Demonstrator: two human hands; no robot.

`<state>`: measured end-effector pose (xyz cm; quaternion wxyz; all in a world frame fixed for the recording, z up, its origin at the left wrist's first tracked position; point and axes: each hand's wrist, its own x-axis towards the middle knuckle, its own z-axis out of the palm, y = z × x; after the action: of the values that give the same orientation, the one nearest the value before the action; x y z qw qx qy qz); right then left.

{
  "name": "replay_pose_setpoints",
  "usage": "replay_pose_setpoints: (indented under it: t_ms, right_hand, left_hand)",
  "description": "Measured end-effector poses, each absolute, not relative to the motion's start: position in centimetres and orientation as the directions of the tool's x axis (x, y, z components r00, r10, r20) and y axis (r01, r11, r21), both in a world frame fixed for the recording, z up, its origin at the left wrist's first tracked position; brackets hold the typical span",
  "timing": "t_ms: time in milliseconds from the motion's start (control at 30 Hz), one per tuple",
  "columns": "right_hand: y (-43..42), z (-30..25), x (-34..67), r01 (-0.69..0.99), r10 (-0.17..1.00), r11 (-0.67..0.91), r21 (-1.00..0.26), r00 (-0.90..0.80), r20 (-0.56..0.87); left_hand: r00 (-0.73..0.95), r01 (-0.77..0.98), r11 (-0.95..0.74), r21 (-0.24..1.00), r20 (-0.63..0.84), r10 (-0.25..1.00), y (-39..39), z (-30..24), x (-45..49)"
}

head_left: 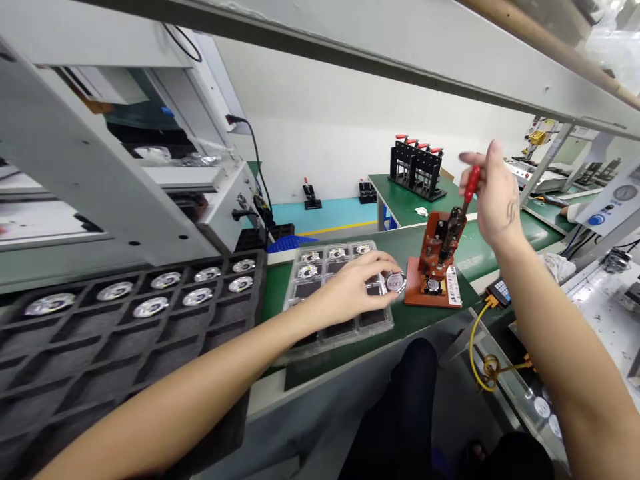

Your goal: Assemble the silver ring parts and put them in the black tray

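My left hand pinches a round silver disc with small printed markings on its face, just left of the orange-brown clamp fixture. My right hand is curled around the fixture's red lever handle, which points up, its thumb raised. Another round part sits in the fixture's base, below the clamp head. Under my left hand lies a clear plastic tray with several metal ring-shaped parts in its back and left pockets; my hand and forearm hide some pockets.
A black foam tray at left holds several shiny discs. Behind the green bench stands a black multi-clamp fixture with red handles. A yellow cable hangs at right. A grey beam crosses overhead.
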<state>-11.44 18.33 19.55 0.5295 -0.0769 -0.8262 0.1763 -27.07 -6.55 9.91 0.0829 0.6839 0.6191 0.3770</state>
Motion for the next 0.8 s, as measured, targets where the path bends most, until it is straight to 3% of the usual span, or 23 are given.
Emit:
replay_pose_setpoints:
  t_ms: [67, 200, 300, 500, 633, 733, 800]
  right_hand:
    - [14.1, 17.9, -9.5, -0.021, 0.402, 0.897, -0.442, -0.381, 0.833]
    - [10.2, 12.7, -6.0, -0.052, 0.306, 0.935, -0.350, -0.378, 0.874]
    - [10.6, 10.7, -5.4, -0.079, 0.272, 0.939, -0.334, -0.419, 0.866]
    - [11.1, 10.3, -5.5, -0.086, 0.280, 0.932, -0.353, -0.451, 0.848]
    - [10.2, 10.0, -4.3, -0.023, 0.275, 0.942, -0.334, -0.517, 0.811]
    - [8.3, 9.7, -2.7, 0.078, 0.344, 0.934, -0.348, -0.458, 0.820]
    - [6.6, 9.4, -1.5, 0.099, 0.475, 0.873, -0.478, -0.399, 0.784]
  left_hand:
    - [-0.073, 0.783, -0.188, 0.594, 0.386, 0.919, -7.0, 9.7, -27.1]
    - [-0.137, 0.760, -0.093, 0.643, 0.298, 0.945, -7.7, 9.2, -27.2]
    - [-0.108, 0.747, -0.134, 0.651, 0.317, 0.942, -7.5, 9.0, -26.5]
    - [-0.046, 0.779, -0.215, 0.589, 0.396, 0.917, -7.2, 9.5, -23.2]
    - [0.011, 0.842, -0.250, 0.477, 0.449, 0.893, -7.9, 9.7, -21.3]
    - [0.064, 0.884, -0.287, 0.370, 0.511, 0.857, -8.4, 9.8, -20.5]
    - [0.090, 0.893, -0.310, 0.326, 0.546, 0.833, -8.6, 9.8, -20.0]
